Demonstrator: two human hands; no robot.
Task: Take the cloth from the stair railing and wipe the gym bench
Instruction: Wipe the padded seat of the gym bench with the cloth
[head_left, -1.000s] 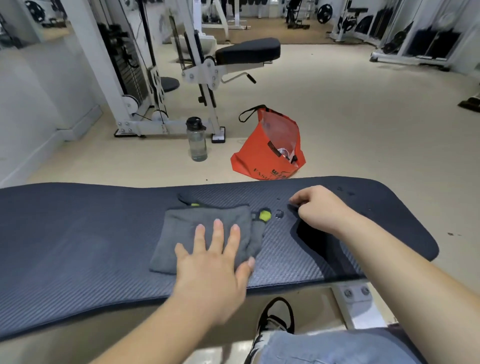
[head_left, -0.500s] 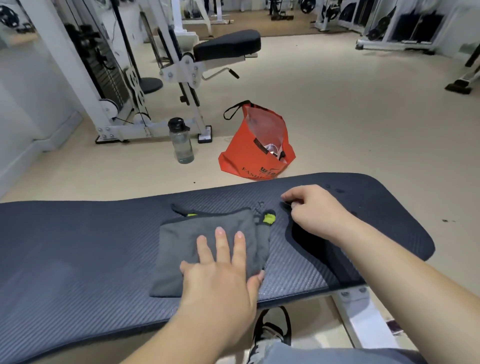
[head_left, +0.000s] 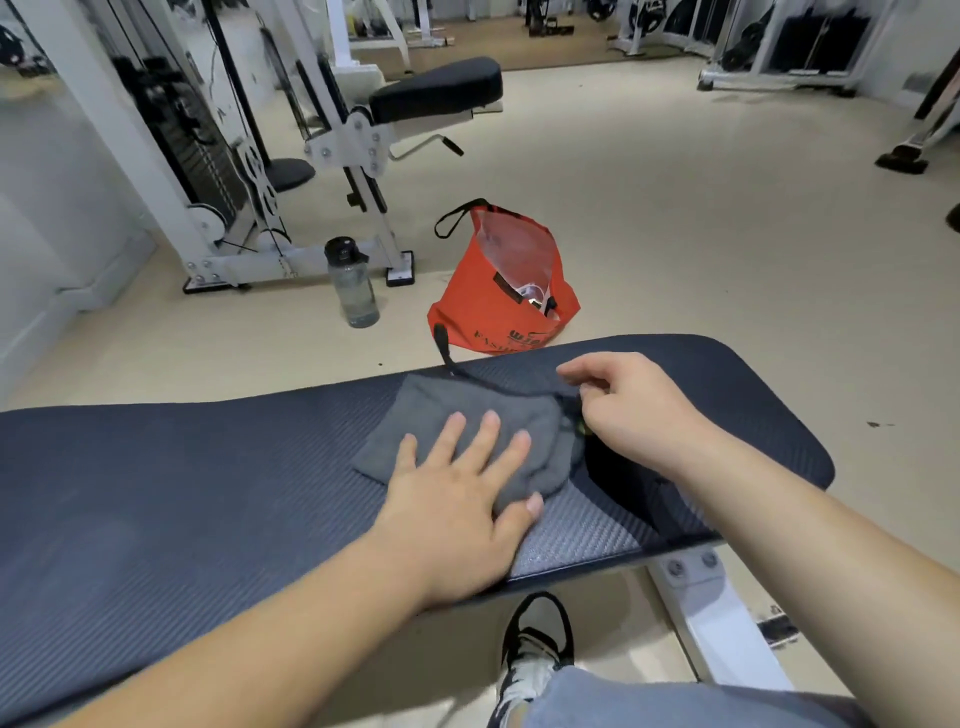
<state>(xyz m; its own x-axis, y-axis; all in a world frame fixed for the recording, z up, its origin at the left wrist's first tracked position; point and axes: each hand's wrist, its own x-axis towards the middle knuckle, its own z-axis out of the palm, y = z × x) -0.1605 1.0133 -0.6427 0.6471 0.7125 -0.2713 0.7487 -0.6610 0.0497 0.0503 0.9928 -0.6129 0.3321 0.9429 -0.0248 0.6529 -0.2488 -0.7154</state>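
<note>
The wiping step appears to be in hand: the left hand (head_left: 457, 499), fingers spread, presses the cloth (head_left: 467, 410) flat near the far edge of the counter (head_left: 156, 493), and the right hand (head_left: 634, 405) pinches its right corner. The next move likely calls for a sweep leftward.

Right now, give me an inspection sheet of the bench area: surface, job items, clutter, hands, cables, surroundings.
Surface: gym bench, dark textured pad running left to right.
Job's things: grey cloth bunched on the pad, its black strap sticking past the far edge.
Clutter: water bottle upright on the floor; orange bag open beside it.
Hands: left hand flat on the cloth, fingers spread; right hand curled at the cloth's right corner, grip unclear.
Cables: nothing seen on the bench.
Surroundings: weight machine, its padded seat, beige floor, the person's shoe under the bench.
</note>
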